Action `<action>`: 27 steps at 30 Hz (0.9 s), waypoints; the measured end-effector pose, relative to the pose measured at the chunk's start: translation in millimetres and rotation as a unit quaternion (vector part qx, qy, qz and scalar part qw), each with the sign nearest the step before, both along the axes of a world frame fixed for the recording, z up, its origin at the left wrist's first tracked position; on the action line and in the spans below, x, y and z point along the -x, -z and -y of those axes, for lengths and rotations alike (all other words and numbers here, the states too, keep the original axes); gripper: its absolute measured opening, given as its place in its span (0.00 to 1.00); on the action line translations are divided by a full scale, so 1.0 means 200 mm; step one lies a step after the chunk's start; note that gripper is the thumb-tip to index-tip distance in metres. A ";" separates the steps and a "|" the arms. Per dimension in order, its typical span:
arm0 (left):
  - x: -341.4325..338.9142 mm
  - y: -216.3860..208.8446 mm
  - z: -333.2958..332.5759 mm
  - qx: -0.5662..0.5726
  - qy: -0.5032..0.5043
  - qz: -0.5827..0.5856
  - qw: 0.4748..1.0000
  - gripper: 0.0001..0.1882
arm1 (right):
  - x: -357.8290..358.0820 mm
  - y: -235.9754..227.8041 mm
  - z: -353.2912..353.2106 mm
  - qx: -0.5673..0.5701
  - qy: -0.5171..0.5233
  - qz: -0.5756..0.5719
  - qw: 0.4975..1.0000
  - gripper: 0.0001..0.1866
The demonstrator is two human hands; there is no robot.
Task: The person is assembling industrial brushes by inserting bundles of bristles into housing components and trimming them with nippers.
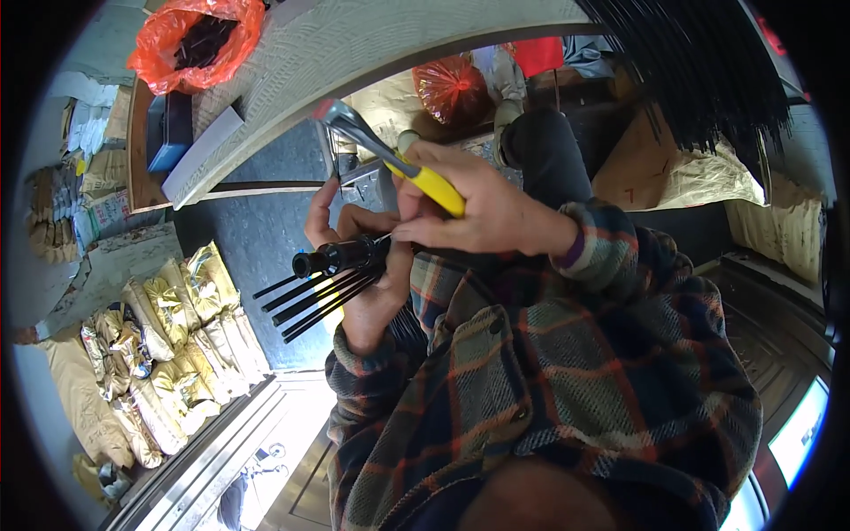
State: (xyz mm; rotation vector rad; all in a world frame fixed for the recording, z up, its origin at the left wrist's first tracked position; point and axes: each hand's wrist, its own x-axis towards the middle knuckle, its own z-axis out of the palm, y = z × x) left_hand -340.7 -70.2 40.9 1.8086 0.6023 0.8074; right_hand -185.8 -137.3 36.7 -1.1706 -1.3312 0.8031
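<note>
My left hand (370, 288) is closed around a bundle of thin black rods (305, 305), which fan out toward the lower left. A thick, ringed black tube (332, 257) lies along them, its open round end pointing left. The left index finger sticks up apart from the others. My right hand (478, 199) grips a yellow-handled steel tool (434, 188); its metal head points up and left, and I cannot make out its exact kind. The right thumb and fingertips meet at the tube's right end, beside a thin light wire or pin. The fingers partly hide that spot.
Beyond my hands runs a pale patterned worktop (354, 49), with an orange bag (164, 53) of black pieces on it. Long black rods (699, 71) hang over its right end. A tied red bag (452, 88) lies underneath. Several wrapped packages (168, 363) cover the left floor.
</note>
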 end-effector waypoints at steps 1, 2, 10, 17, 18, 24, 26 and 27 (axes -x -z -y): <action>-0.01 0.01 0.00 -0.001 0.001 0.000 1.000 0.38 | 0.03 0.03 0.01 -0.036 0.018 -0.002 0.999 0.16; 0.00 0.01 0.01 0.009 -0.022 0.008 1.000 0.38 | 0.06 0.03 0.01 -0.072 0.031 -0.004 0.997 0.14; -0.05 -0.05 0.03 0.021 0.041 -0.013 0.999 0.34 | -0.11 -0.12 -0.08 0.184 -0.145 -0.163 0.958 0.11; 0.01 -0.02 -0.02 0.113 0.051 0.000 0.992 0.41 | -0.18 0.03 0.07 -0.056 0.118 0.500 0.856 0.13; 0.02 -0.03 -0.02 0.113 0.047 -0.002 0.992 0.41 | -0.20 0.00 0.07 -0.059 0.115 0.497 0.858 0.13; 0.00 -0.04 -0.03 0.148 0.075 -0.012 0.986 0.41 | -0.24 -0.09 0.05 -0.240 0.218 0.701 0.635 0.17; -0.03 -0.05 -0.01 0.135 0.055 0.007 0.989 0.37 | -0.25 -0.08 0.06 -0.249 0.223 0.708 0.622 0.17; -0.03 -0.05 -0.01 0.135 0.058 0.008 0.989 0.37 | -0.25 -0.07 0.06 -0.262 0.225 0.712 0.612 0.16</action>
